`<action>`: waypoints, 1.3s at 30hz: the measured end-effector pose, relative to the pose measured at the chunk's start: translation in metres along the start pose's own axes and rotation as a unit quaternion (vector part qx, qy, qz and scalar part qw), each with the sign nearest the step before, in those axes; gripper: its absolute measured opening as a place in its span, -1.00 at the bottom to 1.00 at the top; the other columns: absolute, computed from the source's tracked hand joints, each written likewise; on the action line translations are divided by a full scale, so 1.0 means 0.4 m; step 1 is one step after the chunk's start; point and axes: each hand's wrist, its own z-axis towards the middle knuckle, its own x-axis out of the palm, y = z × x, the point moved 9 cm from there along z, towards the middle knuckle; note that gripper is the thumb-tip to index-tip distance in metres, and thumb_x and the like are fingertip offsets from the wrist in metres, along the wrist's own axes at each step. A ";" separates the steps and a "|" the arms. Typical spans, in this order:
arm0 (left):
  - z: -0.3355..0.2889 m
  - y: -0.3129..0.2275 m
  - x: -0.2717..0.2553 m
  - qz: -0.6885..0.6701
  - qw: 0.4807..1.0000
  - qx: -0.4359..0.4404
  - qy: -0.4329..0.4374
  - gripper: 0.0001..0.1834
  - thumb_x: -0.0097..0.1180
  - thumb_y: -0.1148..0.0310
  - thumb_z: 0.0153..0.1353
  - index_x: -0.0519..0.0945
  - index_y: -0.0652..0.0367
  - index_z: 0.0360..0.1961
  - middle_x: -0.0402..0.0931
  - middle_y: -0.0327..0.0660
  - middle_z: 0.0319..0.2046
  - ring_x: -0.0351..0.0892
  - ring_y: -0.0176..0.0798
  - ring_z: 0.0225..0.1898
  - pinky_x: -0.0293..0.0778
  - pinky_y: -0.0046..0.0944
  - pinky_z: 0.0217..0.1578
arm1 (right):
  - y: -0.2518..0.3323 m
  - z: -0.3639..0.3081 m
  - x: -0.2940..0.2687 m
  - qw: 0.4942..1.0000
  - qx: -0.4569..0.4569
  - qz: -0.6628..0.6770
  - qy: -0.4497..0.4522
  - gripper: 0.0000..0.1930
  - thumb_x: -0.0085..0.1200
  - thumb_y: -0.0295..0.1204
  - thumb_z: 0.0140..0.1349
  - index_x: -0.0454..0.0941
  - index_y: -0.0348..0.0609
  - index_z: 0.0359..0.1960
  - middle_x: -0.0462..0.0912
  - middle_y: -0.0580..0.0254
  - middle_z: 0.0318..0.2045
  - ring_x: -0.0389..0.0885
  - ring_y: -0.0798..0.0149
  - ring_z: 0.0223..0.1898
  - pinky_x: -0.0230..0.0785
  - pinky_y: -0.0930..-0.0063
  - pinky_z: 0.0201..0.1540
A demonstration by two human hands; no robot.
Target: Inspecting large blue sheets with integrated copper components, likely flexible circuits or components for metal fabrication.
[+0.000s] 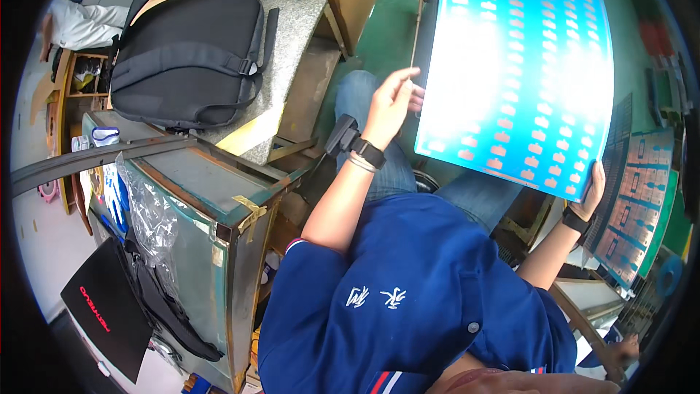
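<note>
A large blue printed circuit board panel [510,128] with rows of small copper-coloured shapes stands tilted in front of me, with bright glare over its middle. My right hand [594,193] grips its lower right corner, thumb along the edge and the other fingers mostly hidden behind. Beside the panel's left edge, my left hand [394,106] is closed in a pinch at the lower end of a thin rod [415,44]. Some of its fingers reach toward the panel edge; whether they touch it I cannot tell. Both wrists wear dark bands.
More copper-patterned panels [638,204] lean in a dark wire rack at the right. At left are a metal-framed bench [208,186] with clear plastic film, a speckled board [295,25] carrying a black backpack [189,58], and a black sheet [109,310]. Another person's hand [625,346] shows lower right.
</note>
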 end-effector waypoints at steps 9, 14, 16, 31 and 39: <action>-0.051 -0.062 0.069 -0.133 0.990 -0.026 0.038 -0.52 -0.26 0.13 0.37 0.25 0.23 0.17 0.37 -0.15 0.03 0.41 -0.31 0.01 0.36 -0.29 0.01 | -0.016 -0.040 0.045 0.999 0.001 0.040 -0.010 -0.66 -0.14 -0.33 0.30 0.36 -0.42 -0.07 0.55 0.11 -0.23 0.55 0.36 -0.28 0.40 0.54 -0.23; -0.076 -0.092 0.091 -0.229 0.970 -0.072 0.024 -0.57 -0.28 0.17 0.39 0.29 0.23 0.13 0.38 -0.19 0.01 0.35 -0.33 0.03 0.31 -0.32 0.05 | -0.025 -0.034 0.068 1.000 -0.001 0.014 0.004 -0.69 -0.16 -0.36 0.31 0.39 -0.43 -0.11 0.55 0.11 -0.25 0.54 0.37 -0.26 0.37 0.54 -0.20; -0.069 -0.082 0.063 -0.122 0.992 -0.025 0.030 -0.63 -0.17 0.24 0.36 0.32 0.21 0.10 0.40 -0.25 -0.02 0.35 -0.39 0.02 0.28 -0.36 0.01 | -0.027 -0.033 0.084 1.000 0.005 0.009 0.003 -0.68 -0.15 -0.37 0.30 0.40 -0.44 -0.09 0.55 0.11 -0.22 0.54 0.36 -0.24 0.37 0.54 -0.18; -0.074 -0.113 0.020 -0.134 0.990 -0.046 -0.016 -0.72 -0.11 0.31 0.33 0.35 0.18 0.01 0.44 -0.31 -0.20 0.41 -0.48 -0.20 0.39 -0.42 -0.17 | -0.059 -0.005 0.169 0.998 0.036 0.021 0.040 -0.49 -0.24 -0.21 0.34 0.24 -0.42 0.14 0.46 0.06 0.00 0.48 0.32 -0.03 0.34 0.51 -0.01; -0.100 -0.166 0.027 -0.107 0.992 -0.058 0.025 -0.63 -0.04 0.25 0.30 0.31 0.18 0.05 0.46 -0.25 -0.18 0.45 -0.41 -0.18 0.43 -0.36 -0.17 | -0.123 0.004 0.114 0.991 0.084 0.093 0.048 -0.58 -0.17 -0.26 0.31 0.36 -0.40 0.03 0.54 0.10 -0.13 0.52 0.35 -0.14 0.37 0.50 -0.08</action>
